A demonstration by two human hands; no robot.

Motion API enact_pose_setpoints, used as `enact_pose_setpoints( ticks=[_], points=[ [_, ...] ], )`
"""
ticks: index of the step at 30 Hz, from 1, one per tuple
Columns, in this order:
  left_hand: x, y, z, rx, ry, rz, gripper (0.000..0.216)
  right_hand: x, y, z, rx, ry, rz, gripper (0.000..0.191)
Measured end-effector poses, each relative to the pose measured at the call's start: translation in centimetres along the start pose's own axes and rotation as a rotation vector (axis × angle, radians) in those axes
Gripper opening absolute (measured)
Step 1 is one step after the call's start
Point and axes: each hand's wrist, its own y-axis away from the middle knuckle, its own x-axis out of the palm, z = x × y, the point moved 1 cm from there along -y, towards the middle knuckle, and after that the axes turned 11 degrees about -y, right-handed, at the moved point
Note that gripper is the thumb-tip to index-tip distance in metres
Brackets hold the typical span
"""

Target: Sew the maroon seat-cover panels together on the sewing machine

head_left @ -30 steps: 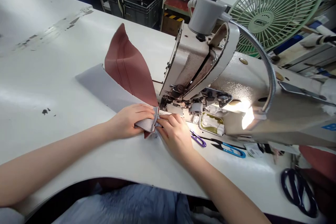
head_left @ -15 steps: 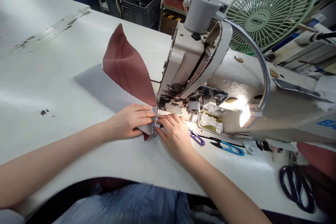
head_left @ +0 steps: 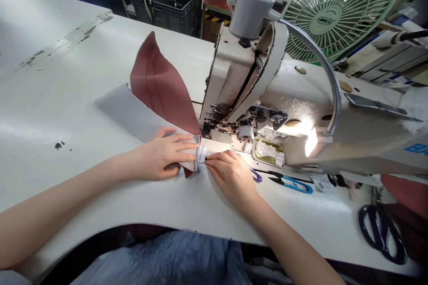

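My left hand (head_left: 167, 153) lies flat with its fingers spread, on the end of a light grey fabric piece (head_left: 130, 111). A maroon panel (head_left: 163, 84) with stitched lines lies against that piece, and a maroon corner pokes out below my fingers. A short pale ribbed strip (head_left: 201, 153) sticks out past the fabric's edge. Just right of it, the fingertips of my right hand (head_left: 232, 171) are pinched together; a small dark bit shows there, but what they hold is too small to name. The sewing machine's needle area (head_left: 217, 131) is just beyond both hands.
The sewing machine (head_left: 240, 67) stands behind my hands, its lamp (head_left: 311, 142) lit. Right of my right hand lie purple snips (head_left: 257, 175), blue snips (head_left: 296, 184) and dark-handled scissors (head_left: 381, 234). A small tin (head_left: 269, 164) holds white pieces. A green fan (head_left: 329, 20) stands behind.
My right hand has moved slightly right, away from the fabric edge, and its fingers have drawn together. The pale strip now shows between the hands. The left hand's fingers have spread a little.
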Motion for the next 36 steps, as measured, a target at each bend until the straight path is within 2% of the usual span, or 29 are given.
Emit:
enact_pose_setpoints(
  ticks=[7, 10, 13, 17, 24, 29, 36],
  points=[
    [1.2, -0.1, -0.1, 0.0, -0.014, -0.063, 0.04, 1.1, -0.1, -0.1, -0.102, -0.096, 0.0, 0.028],
    [1.3, 0.0, -0.2, 0.004, 0.017, -0.097, 0.041, 1.4, -0.2, 0.1, -0.118, -0.09, -0.004, 0.027],
    [1.3, 0.1, -0.3, -0.052, 0.065, -0.114, 0.048, 1.5, -0.4, 0.3, -0.128, -0.072, -0.019, 0.025],
    [1.3, -0.1, -0.8, -0.088, 0.031, -0.119, 0.053, 1.7, -0.5, 0.7, -0.137, 0.029, -0.016, 0.024],
    [1.6, -0.6, -0.7, -0.148, -0.071, -0.141, 0.038, 2.7, -0.9, 1.2, -0.173, 0.293, 0.001, 0.03],
    [1.7, -2.5, 0.9, -0.217, -0.044, -0.088, 0.036, 2.4, -2.0, 0.2, -0.093, 0.334, 0.038, 0.038],
    [2.0, -5.4, 1.4, -0.228, -0.006, -0.066, 0.04, 1.5, -2.3, -1.2, -0.046, 0.377, -0.054, 0.034]
  ],
)
